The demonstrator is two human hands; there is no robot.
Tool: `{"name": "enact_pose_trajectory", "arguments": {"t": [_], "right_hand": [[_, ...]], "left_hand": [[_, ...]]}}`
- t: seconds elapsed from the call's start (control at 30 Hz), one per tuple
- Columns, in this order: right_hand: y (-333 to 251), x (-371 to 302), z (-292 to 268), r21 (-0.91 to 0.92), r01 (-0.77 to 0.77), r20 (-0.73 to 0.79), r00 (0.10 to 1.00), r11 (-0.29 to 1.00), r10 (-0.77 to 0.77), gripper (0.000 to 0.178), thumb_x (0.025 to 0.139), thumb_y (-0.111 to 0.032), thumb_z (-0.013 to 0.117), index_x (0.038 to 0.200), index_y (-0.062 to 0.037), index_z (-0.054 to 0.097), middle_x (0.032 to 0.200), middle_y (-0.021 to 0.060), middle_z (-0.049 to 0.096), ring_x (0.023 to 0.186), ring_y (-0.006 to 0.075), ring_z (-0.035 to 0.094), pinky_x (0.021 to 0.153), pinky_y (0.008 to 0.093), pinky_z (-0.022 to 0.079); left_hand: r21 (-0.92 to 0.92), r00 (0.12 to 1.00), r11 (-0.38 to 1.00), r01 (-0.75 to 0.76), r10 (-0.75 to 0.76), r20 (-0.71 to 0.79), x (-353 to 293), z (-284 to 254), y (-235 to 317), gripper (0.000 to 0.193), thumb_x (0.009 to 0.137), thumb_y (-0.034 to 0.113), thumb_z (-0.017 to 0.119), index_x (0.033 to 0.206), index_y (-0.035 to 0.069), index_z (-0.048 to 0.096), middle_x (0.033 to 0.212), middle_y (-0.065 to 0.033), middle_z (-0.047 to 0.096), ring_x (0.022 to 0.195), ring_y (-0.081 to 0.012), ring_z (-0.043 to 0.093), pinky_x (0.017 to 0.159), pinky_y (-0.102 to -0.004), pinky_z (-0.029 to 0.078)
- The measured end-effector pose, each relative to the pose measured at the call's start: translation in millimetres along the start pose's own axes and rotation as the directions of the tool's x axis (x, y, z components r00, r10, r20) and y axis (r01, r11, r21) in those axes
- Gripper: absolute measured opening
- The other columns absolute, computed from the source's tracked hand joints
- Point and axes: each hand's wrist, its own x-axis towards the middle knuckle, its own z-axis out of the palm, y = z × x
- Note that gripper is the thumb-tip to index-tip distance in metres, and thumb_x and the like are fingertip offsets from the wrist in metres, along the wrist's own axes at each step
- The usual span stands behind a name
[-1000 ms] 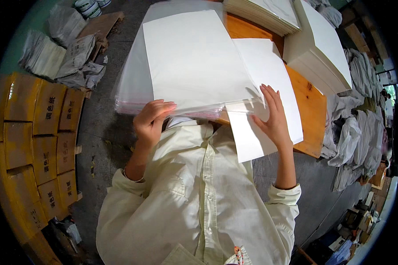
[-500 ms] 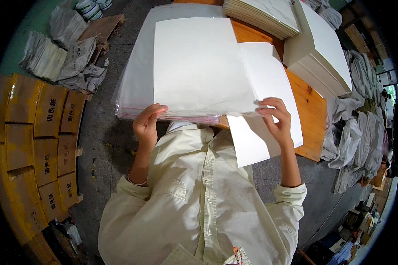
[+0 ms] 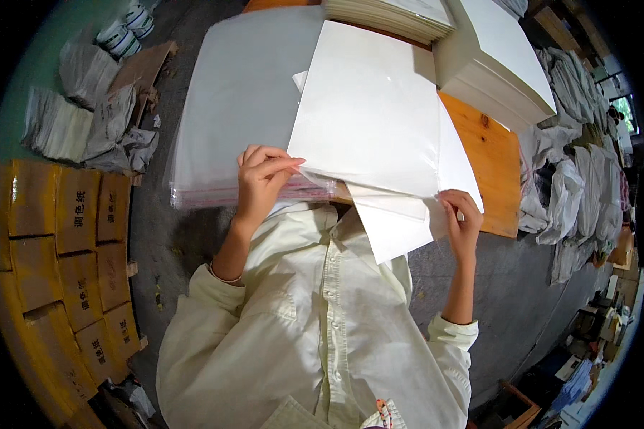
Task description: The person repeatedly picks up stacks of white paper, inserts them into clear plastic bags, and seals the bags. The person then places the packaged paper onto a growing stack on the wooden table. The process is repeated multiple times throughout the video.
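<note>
A white sheet of paper (image 3: 368, 107) lies in a clear plastic sleeve, spanned between my two hands. My left hand (image 3: 259, 182) pinches the near left corner of the sleeve. At the near right corner, my right hand (image 3: 463, 218) has its thumb and fingers closed on the sleeve's edge. Beneath it, more white paper (image 3: 386, 236) sticks out past the table's front edge. To the left lies a stack of clear plastic sleeves (image 3: 243, 93) with pinkish near edges. A small white corner (image 3: 299, 80) shows between stack and sheet.
The wooden table (image 3: 492, 179) carries tall stacks of white paper (image 3: 501, 79) and board (image 3: 390, 25) at its far side. Brown cartons (image 3: 79, 250) are piled on the left, with plastic-wrapped bundles (image 3: 57, 125) beyond. Grey plastic bags (image 3: 565, 193) heap up beyond the table's right end.
Both hands have moved the sleeve with its sheet to the right, off most of the sleeve stack and over the white paper. The view has shifted slightly.
</note>
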Motion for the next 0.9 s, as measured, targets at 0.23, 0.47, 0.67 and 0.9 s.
{"name": "enact_pose_trajectory", "arguments": {"t": [0.23, 0.47, 0.67, 0.9], "right_hand": [[11.1, 21.1, 3.4, 0.005, -0.083, -0.081, 0.993, 0.997, 0.083, 0.011, 0.08, 0.004, 0.061, 0.089, 0.0025, 0.066, 0.088, 0.0095, 0.066, 0.076, 0.0145, 0.06, 0.066, 0.0235, 0.048], [24.6, 12.5, 1.8, 0.197, -0.08, -0.025, 0.996, 0.977, 0.087, 0.009, 0.085, -0.003, 0.061, 0.09, 0.0018, 0.066, 0.083, 0.0049, 0.064, 0.072, 0.0082, 0.056, 0.063, 0.0206, 0.045], [19.4, 10.7, 6.1, 0.282, -0.331, -0.004, 0.938, 0.9, 0.346, 0.012, 0.088, -0.011, 0.061, 0.089, 0.0009, 0.065, 0.076, 0.0005, 0.061, 0.066, 0.0051, 0.049, 0.058, 0.0189, 0.041], [14.7, 28.4, 15.7, 0.16, -0.356, -0.1, 0.922, 0.921, 0.374, 0.015, 0.088, -0.013, 0.062, 0.088, 0.0013, 0.065, 0.075, 0.0023, 0.063, 0.064, 0.0063, 0.052, 0.058, 0.0203, 0.043]], "left_hand": [[0.017, 0.999, 1.0, 0.026, -0.026, 0.032, 19.0, -2.0, 2.4, 0.011, 0.073, 0.005, 0.068, 0.082, 0.009, 0.073, 0.077, -0.001, 0.065, 0.078, -0.0172, 0.053, 0.081, -0.0307, 0.036], [-0.167, 0.993, 0.984, 0.058, -0.04, 0.112, 15.5, -2.4, 0.7, 0.008, 0.076, 0.004, 0.067, 0.082, 0.006, 0.071, 0.075, -0.004, 0.066, 0.069, -0.0187, 0.054, 0.07, -0.0288, 0.041], [-0.2, 0.979, 0.962, 0.187, -0.165, 0.123, 13.0, -2.1, -0.6, 0.01, 0.081, 0.006, 0.066, 0.088, -0.001, 0.069, 0.075, -0.0078, 0.064, 0.073, -0.0147, 0.053, 0.065, -0.0252, 0.043], [0.06, 0.987, 0.986, 0.157, -0.159, 0.034, 31.9, 9.8, -2.3, 0.011, 0.078, 0.012, 0.07, 0.081, 0.002, 0.07, 0.07, -0.0076, 0.062, 0.064, -0.0182, 0.054, 0.063, -0.0299, 0.043]]}}
